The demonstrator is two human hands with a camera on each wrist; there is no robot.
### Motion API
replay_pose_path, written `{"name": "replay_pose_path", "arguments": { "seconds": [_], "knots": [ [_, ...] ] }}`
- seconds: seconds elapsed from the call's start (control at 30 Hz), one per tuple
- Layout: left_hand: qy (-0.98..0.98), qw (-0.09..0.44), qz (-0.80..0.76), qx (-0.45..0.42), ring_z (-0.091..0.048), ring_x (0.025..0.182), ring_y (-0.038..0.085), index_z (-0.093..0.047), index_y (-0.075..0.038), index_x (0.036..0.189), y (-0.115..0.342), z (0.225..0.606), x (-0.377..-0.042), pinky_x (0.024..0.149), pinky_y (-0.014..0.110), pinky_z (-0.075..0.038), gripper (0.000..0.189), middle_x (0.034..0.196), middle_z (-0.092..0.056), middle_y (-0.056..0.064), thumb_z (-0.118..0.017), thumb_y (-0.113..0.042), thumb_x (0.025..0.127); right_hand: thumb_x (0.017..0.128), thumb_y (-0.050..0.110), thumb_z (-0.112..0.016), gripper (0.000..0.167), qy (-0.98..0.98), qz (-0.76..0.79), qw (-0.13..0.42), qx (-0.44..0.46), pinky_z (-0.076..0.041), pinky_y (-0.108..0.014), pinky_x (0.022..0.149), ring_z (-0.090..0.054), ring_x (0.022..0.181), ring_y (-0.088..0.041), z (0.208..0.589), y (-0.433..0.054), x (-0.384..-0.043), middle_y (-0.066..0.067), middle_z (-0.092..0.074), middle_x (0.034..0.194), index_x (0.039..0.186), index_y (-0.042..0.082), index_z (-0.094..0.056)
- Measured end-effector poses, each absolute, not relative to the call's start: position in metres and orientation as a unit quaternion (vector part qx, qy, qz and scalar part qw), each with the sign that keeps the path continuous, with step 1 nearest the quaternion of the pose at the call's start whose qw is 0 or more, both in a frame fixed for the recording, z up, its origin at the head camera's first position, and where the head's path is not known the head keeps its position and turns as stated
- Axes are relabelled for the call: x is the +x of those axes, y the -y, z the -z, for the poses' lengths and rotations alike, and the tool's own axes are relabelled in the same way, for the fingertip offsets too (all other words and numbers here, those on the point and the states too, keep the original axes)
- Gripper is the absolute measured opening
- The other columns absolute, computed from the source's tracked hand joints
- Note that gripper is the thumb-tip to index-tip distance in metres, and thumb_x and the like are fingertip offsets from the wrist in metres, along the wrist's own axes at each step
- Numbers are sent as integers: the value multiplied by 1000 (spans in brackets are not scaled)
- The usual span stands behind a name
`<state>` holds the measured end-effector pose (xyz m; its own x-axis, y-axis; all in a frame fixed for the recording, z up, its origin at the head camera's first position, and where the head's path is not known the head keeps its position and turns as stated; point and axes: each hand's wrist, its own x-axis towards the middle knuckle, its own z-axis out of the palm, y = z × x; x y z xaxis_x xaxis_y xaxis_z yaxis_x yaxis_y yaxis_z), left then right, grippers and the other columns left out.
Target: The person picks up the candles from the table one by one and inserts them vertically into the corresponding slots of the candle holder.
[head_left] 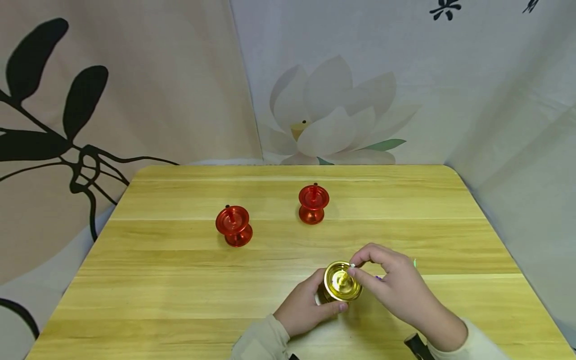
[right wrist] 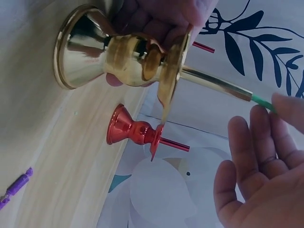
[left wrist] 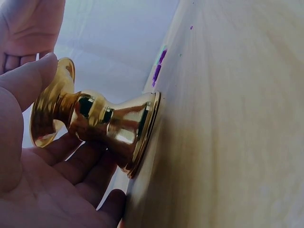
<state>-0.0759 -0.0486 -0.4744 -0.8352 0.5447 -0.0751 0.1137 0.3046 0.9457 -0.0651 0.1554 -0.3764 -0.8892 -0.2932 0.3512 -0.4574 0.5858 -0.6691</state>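
A gold candle holder [head_left: 330, 294] with a flared base, a wide dish and an upright central tube [right wrist: 216, 82] stands near the front of the table. My left hand [head_left: 306, 307] holds it under and around the dish, thumb near the rim. In the right wrist view, a thin green stick [right wrist: 262, 102] pokes out of the tube's top. My right hand [head_left: 400, 282] pinches that stick between thumb and index finger. Its other fingers are loosely bent, as the right wrist view shows.
Two red candle holders of the same shape stand farther back, one on the left [head_left: 236, 234] and one near the middle [head_left: 312, 214]. A purple stick-like piece [right wrist: 18, 184] lies on the wooden table [head_left: 157, 285] by my right hand. Patterned curtains [head_left: 180, 90] hang behind.
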Motion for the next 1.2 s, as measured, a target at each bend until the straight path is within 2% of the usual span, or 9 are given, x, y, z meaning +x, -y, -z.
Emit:
{"name": "replay_pose_path", "arguments": {
  "seconds": [0.27,0.4,0.57,0.67,0.73,0.9,1.0,1.1,1.2],
  "knots": [
    [-780,195,-556,210,-54,122,8,-51,-27,142,48,475,-75,109,39,-42,61,131,-60,-13,-76,-41,89,85,9,-80,26,889,-405,87,195,-54,-24,63,-62,84,-4,380,-155,-64,21,-65,90,90,30,-66],
    [-778,195,-561,205,-51,128,11,-50,-27,144,51,474,-76,112,44,-39,65,135,-59,-12,-78,-44,87,83,10,-82,26,892,-404,78,188,-54,-24,63,-63,85,-5,380,-155,-63,21,-65,91,90,30,-66],
    [-762,167,-594,195,-46,137,17,-47,-19,148,62,466,-83,116,51,-33,67,143,-55,-6,-76,-39,90,82,18,-85,22,895,-407,71,168,-56,-27,65,-64,90,-6,378,-158,-61,21,-66,93,93,28,-69],
    [-742,127,-631,189,-44,139,18,-46,-16,148,73,456,-88,118,48,-31,63,147,-53,-1,-75,-26,93,80,19,-86,22,894,-410,76,162,-57,-26,65,-64,91,-5,377,-160,-60,19,-67,94,93,27,-70],
    [-728,94,-653,183,-46,138,18,-46,-17,147,81,447,-90,118,42,-33,62,147,-53,1,-75,-19,92,78,16,-87,24,894,-407,88,165,-56,-24,66,-64,91,-5,378,-162,-60,18,-67,94,93,25,-70],
    [-701,-29,-688,186,-50,134,22,-50,-7,141,103,428,-94,114,32,-37,57,143,-54,10,-73,-1,90,75,8,-88,30,897,-388,116,178,-50,-13,78,-65,90,-4,381,-166,-61,19,-67,93,91,26,-69],
    [-680,-110,-700,189,-53,130,26,-51,2,136,118,420,-99,112,32,-40,52,137,-55,20,-68,10,88,76,7,-87,30,903,-372,124,176,-51,-17,81,-65,88,-3,383,-169,-62,21,-66,92,91,27,-69],
    [-660,-173,-710,172,-54,126,28,-51,9,133,134,416,-105,109,30,-43,47,132,-56,22,-64,16,88,80,5,-83,29,910,-360,125,166,-53,-26,77,-64,86,-2,385,-173,-64,22,-66,90,91,28,-70],
    [-649,-221,-716,134,-53,124,28,-51,11,133,148,412,-111,108,29,-44,46,131,-56,18,-64,16,88,81,2,-81,31,914,-350,129,163,-51,-28,72,-63,83,-2,388,-177,-66,21,-66,89,91,29,-70]
  ]
}}
